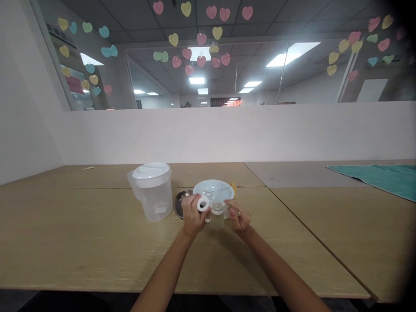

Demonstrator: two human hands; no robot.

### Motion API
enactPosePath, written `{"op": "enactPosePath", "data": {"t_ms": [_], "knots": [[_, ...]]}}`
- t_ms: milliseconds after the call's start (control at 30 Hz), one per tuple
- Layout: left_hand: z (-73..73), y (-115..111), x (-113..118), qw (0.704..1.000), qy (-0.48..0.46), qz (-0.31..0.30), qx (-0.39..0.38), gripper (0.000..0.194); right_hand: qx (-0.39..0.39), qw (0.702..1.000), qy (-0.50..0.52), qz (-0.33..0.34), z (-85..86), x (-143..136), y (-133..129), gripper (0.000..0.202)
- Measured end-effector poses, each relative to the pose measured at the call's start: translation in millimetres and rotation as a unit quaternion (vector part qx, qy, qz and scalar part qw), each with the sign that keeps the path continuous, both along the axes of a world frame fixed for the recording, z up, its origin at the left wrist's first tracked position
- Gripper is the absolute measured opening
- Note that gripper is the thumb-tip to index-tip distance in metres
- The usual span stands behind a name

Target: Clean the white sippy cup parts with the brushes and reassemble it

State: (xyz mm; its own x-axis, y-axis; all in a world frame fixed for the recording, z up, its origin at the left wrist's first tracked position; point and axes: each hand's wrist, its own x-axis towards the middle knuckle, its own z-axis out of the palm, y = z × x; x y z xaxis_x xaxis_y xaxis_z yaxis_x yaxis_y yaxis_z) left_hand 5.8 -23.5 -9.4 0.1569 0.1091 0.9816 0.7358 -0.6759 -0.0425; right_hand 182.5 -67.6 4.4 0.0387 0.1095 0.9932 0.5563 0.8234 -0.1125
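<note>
My left hand (pixel 192 213) is closed on a white ring-shaped piece (pixel 203 203), its round opening facing me. Just right of it a clear glass jar (pixel 217 212) stands upright on the table, between my hands. My right hand (pixel 238 215) is closed round a small clear object (pixel 228 211) beside the jar; its exact shape is hard to make out. Behind the jar sits a pale blue bowl (pixel 212 185) with a clear thin item (pixel 217 190) in it. Part of a round metal dish (pixel 180 205) shows behind my left hand.
A clear plastic pitcher (pixel 155 197) with a white lid stands left of the metal dish. Something yellow (pixel 233 187) is at the bowl's right edge. A green cloth (pixel 386 177) lies at the far right of the wooden table (pixel 107 242), which ends at a white wall.
</note>
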Motion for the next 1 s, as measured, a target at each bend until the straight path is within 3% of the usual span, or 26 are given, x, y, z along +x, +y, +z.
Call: {"op": "enactPosePath", "data": {"t_ms": [167,267,400,667,1000], "knots": [[-0.7,14.4,-11.0,0.980,-0.035,0.121,-0.151,0.048,-0.172,0.976,0.081,-0.108,-1.9,9.1,19.1,0.031],[-2.3,20.3,-12.4,0.970,-0.010,0.127,-0.208,0.048,-0.259,0.947,0.103,-0.159,-7.5,15.6,34.2,0.037],[-3.9,22.3,-9.8,0.958,-0.016,0.090,-0.272,0.043,-0.326,0.922,0.090,-0.188,-19.6,23.5,51.6,0.043],[-9.6,20.9,-4.4,0.942,0.054,0.016,-0.331,0.035,-0.320,0.932,-0.011,-0.168,-33.9,31.3,65.1,0.025],[-14.4,21.0,-3.9,0.950,0.110,0.052,-0.289,0.041,-0.301,0.937,-0.072,-0.165,-36.0,30.0,65.7,0.031]]}}
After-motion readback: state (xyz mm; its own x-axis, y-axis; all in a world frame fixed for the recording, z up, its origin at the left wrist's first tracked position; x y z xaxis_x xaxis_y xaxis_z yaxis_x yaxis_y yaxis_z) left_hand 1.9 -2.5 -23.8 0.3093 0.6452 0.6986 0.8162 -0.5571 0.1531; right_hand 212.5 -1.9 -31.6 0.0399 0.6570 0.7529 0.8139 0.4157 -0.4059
